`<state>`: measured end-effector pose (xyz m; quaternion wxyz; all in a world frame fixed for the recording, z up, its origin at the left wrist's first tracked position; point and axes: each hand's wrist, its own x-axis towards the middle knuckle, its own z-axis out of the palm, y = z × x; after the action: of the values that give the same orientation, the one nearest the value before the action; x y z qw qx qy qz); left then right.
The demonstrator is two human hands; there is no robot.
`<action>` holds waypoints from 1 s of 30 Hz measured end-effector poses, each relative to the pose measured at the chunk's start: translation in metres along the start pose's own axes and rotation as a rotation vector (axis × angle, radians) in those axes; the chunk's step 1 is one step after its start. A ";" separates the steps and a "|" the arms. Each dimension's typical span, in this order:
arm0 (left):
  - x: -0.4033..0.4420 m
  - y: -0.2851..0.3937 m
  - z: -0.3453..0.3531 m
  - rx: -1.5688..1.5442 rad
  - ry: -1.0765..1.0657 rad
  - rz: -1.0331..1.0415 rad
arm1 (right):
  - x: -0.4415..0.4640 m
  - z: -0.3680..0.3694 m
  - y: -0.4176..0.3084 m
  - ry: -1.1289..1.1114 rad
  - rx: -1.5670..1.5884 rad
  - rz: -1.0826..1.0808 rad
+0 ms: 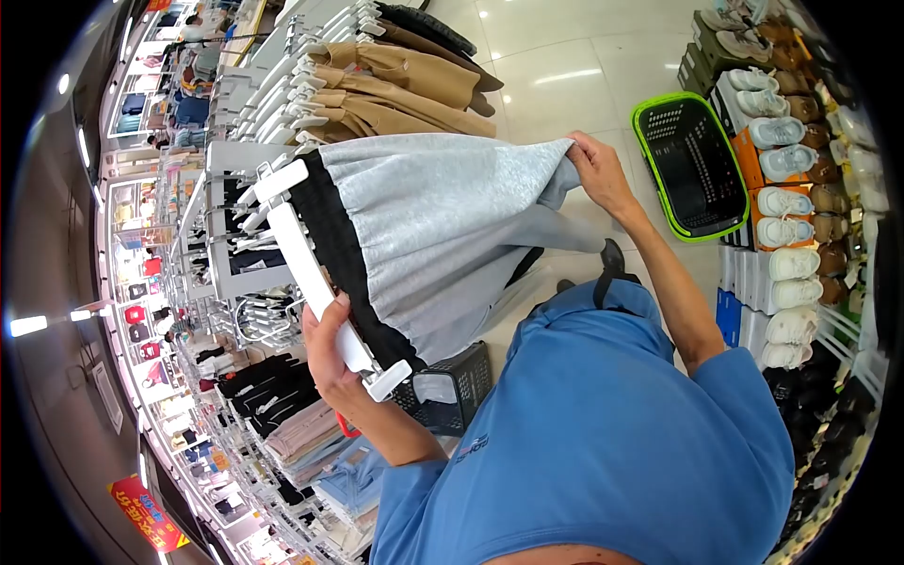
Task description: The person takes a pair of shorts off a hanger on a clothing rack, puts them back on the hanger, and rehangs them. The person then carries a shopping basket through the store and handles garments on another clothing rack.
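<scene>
A light grey skirt (424, 207) with a gathered black waistband (344, 250) hangs sideways in front of me from a white clip hanger (301, 254). My left hand (328, 344) is closed around the hanger's bar near its lower clip. At the far end of the fabric, my right hand (600, 171) pinches the skirt's hem, drawing the cloth out away from the hanger. Part of the hem is folded over beside those fingers. The upper clip lies close to a rack of tan garments (400, 80).
A black basket with a bright green rim (650, 179) stands on the tiled floor (565, 66) at right. Beyond it are rows of white shoes (786, 207) on boxes. A dark grey basket (471, 381) sits below the skirt; folded jeans (353, 480) lie lower left.
</scene>
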<state>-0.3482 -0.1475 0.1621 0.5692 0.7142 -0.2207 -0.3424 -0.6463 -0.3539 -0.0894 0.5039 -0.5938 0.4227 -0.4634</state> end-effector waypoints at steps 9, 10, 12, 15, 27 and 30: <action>-0.019 -0.005 0.063 0.159 -0.185 -0.014 | -0.011 -0.003 -0.034 -0.233 -0.200 0.091; -0.017 -0.007 0.069 0.121 -0.243 -0.010 | -0.015 0.000 -0.045 -0.262 -0.096 0.104; -0.011 -0.011 0.077 0.080 -0.338 -0.040 | -0.022 0.001 -0.066 -0.343 0.037 0.125; -0.007 -0.013 0.099 -0.022 -0.341 -0.069 | -0.037 0.006 -0.105 -0.357 0.168 0.077; -0.011 -0.035 0.170 -0.425 -0.387 -0.044 | -0.108 0.030 -0.178 -0.274 -0.428 -0.408; -0.020 -0.044 0.182 -0.396 -0.405 -0.044 | -0.110 0.039 -0.156 0.023 -0.447 -0.520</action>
<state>-0.4993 -0.2427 0.1029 0.6344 0.5109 -0.2432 -0.5267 -0.6261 -0.2185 0.0486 0.2216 -0.7720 0.3542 -0.4790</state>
